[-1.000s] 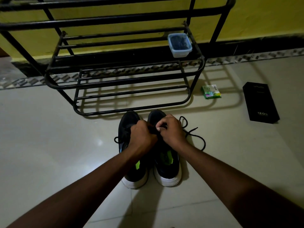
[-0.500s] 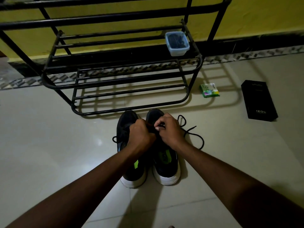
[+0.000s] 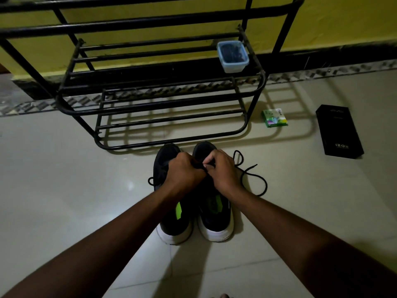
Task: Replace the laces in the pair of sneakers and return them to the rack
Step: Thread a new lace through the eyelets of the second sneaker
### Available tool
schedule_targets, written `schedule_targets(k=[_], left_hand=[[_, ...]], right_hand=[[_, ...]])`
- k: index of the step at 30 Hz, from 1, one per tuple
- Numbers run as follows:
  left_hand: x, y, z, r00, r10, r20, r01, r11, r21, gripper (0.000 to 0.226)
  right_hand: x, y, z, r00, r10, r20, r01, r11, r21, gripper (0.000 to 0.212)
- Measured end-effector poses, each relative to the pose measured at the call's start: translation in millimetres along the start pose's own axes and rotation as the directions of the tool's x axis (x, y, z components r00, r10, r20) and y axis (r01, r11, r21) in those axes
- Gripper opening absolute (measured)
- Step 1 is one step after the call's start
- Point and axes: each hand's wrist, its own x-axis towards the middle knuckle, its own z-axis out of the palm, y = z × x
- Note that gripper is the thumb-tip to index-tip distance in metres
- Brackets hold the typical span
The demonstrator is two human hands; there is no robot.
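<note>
Left hand is curled tight, knuckles up. Right hand is curled too, its fingertips pinched together against the left's. Both look to grip the black lace at one spot over the eyelets of the right sneaker, though the contact itself is mostly hidden under the knuckles. The lace's free length trails loose onto the floor to the right of that shoe, so threading here reads as unfinished. Whether this is the old lace coming out or the new one going in cannot be told. The left sneaker stands just beside it, touching or nearly so, with a small lace loop showing at its outer side; its lacing is otherwise hidden. Both shoes sit on the floor just in front of the rack, not yet returned. A lidded container with dark contents sits on a rack shelf. A green packet and a black box lie well off to the right.
</note>
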Motion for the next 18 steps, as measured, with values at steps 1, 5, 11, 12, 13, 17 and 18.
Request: schedule_targets(k=[1, 5, 11, 12, 13, 17, 18], left_hand=[[2.2, 1.6, -2.0, 1.000, -0.019, 0.002, 0.019, 1.000, -0.014, 0.017], [13.5, 1.1, -4.8, 0.999, -0.054, -0.005, 0.054, 0.999, -0.005, 0.014], [28.1, -8.8, 0.9, 0.998, -0.069, -0.013, 0.069, 0.997, 0.028, 0.009], [30.5, -9.9, 1.7, 0.998, -0.063, -0.009, 0.063, 0.997, 0.032, 0.009], [31.9, -10.1, 2.3, 0.998, -0.064, -0.009, 0.064, 0.997, 0.033, 0.010], [36.4, -9.3, 3.2, 0.997, -0.072, -0.020, 0.073, 0.997, 0.020, 0.022], [36.5, -8.0, 3.0, 0.998, -0.061, -0.011, 0.061, 0.998, 0.022, 0.021]], right_hand=[[0.1, 1.8, -0.1, 1.000, 0.006, -0.007, -0.006, 1.000, 0.028, 0.019], [-4.1, 10.1, -1.1, 0.998, 0.019, -0.059, -0.012, 0.993, 0.116, 0.023], [-9.0, 7.2, -3.0, 0.998, -0.007, -0.065, 0.017, 0.990, 0.142, 0.019], [-9.1, 6.0, -3.9, 0.998, -0.012, -0.055, 0.019, 0.992, 0.128, 0.018], [-8.6, 5.4, -4.8, 0.999, -0.017, -0.046, 0.022, 0.993, 0.114, 0.018], [-7.8, 6.5, -5.7, 0.998, -0.030, -0.046, 0.034, 0.994, 0.101, 0.017], [-8.0, 7.5, -6.0, 0.998, -0.028, -0.047, 0.033, 0.993, 0.113, 0.016]])
